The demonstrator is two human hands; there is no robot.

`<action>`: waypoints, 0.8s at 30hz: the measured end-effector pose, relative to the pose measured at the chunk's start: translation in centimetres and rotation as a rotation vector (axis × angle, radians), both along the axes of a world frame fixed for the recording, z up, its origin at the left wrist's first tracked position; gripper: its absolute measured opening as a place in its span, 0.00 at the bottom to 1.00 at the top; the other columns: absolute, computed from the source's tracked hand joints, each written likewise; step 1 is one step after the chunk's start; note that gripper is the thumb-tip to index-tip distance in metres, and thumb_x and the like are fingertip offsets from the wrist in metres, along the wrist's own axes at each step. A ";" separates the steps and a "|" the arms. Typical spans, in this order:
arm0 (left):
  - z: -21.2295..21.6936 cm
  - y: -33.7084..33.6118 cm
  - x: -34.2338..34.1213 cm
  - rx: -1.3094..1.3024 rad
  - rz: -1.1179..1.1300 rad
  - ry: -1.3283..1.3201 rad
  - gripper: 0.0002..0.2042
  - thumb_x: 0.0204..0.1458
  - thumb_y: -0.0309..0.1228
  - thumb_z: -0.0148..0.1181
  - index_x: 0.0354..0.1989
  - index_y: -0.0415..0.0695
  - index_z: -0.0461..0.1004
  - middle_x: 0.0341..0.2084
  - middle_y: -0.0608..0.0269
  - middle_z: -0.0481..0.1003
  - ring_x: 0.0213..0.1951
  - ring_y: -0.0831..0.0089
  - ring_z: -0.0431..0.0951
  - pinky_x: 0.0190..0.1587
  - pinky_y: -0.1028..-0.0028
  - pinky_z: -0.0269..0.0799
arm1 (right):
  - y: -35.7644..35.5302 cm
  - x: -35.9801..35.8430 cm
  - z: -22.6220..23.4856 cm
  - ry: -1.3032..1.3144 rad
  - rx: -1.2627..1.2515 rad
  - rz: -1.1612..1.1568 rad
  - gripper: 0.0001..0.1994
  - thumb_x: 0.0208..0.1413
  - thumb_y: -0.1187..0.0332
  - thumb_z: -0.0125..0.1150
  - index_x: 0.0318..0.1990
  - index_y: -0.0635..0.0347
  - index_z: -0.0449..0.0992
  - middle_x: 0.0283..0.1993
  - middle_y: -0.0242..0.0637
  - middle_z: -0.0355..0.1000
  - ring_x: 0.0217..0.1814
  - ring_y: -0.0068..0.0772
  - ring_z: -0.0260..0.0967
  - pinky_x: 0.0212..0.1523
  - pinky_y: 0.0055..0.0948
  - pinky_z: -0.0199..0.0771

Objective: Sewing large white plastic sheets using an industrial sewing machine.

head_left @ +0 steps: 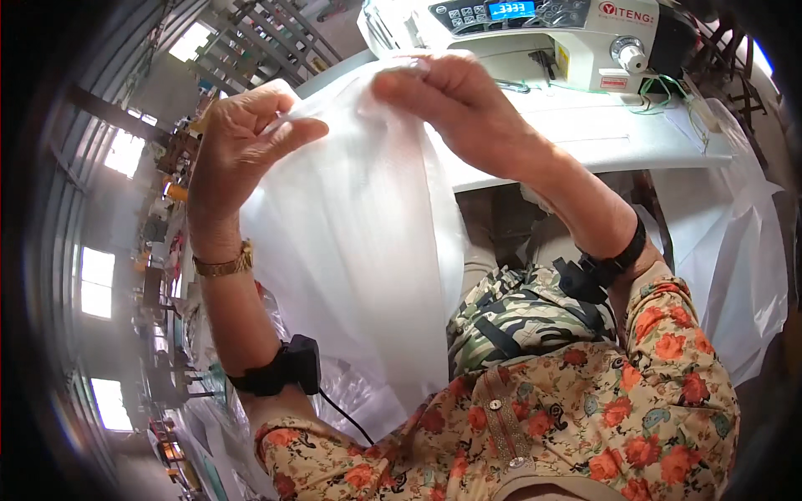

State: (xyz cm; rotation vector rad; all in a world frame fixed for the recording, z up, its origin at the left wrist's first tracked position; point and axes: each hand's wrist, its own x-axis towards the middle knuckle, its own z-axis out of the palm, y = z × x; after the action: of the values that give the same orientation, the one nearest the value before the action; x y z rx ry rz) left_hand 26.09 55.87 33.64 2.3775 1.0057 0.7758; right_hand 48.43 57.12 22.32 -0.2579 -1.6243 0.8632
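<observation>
Hanging from both hands is a thin, translucent white sheet [359, 217] of soft, plastic-like material, its upper edge raised near the front of a glossy white worktop [576, 150]. The left hand [246, 134] has a bit of this edge between thumb and curled fingers; the right hand [451, 92] pinches it further along, thumb against fingers, with a short stretch of edge between the two. From the hands the sheet's long axis drops toward the person's lap, in loose vertical folds. The right hand is the nearer one to the white sewing machine [543, 54] with a dark control panel, which stands ahead and to the right. Another translucent white sheet [735, 267] drapes down beyond the right forearm.
</observation>
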 end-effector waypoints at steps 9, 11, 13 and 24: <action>-1.2 0.4 4.9 0.100 0.084 0.244 0.17 0.58 0.42 0.59 0.28 0.38 0.72 0.24 0.69 0.70 0.28 0.83 0.66 0.31 0.80 0.63 | -0.3 0.7 0.1 -0.104 0.075 -0.137 0.15 0.65 0.61 0.48 0.39 0.66 0.73 0.29 0.47 0.71 0.32 0.38 0.69 0.38 0.34 0.69; -1.6 0.7 4.5 0.097 0.017 0.240 0.16 0.59 0.40 0.58 0.30 0.37 0.74 0.20 0.72 0.69 0.27 0.86 0.67 0.30 0.81 0.64 | -0.3 0.6 -0.1 -0.114 0.038 -0.127 0.15 0.64 0.61 0.49 0.39 0.66 0.74 0.30 0.47 0.71 0.33 0.40 0.69 0.38 0.35 0.69; -2.2 0.9 4.2 0.033 0.013 0.164 0.13 0.58 0.35 0.59 0.29 0.36 0.74 0.22 0.74 0.70 0.27 0.89 0.66 0.29 0.82 0.63 | -0.2 0.0 -0.9 -0.123 -0.006 -0.122 0.15 0.64 0.62 0.49 0.39 0.66 0.74 0.30 0.48 0.71 0.33 0.41 0.70 0.37 0.35 0.69; -3.9 3.5 0.6 0.068 0.247 -0.162 0.08 0.56 0.33 0.63 0.34 0.40 0.79 0.26 0.75 0.74 0.29 0.88 0.69 0.33 0.85 0.63 | -7.4 -2.7 -14.5 -0.243 0.460 -0.456 0.10 0.51 0.75 0.56 0.42 0.64 0.73 0.32 0.37 0.74 0.31 0.32 0.74 0.31 0.29 0.75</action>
State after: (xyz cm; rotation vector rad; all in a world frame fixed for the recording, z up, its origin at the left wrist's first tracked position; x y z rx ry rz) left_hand 26.74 59.40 29.76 2.2281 1.2353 1.0902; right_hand 45.68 49.74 7.87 -0.3966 -1.8387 0.1055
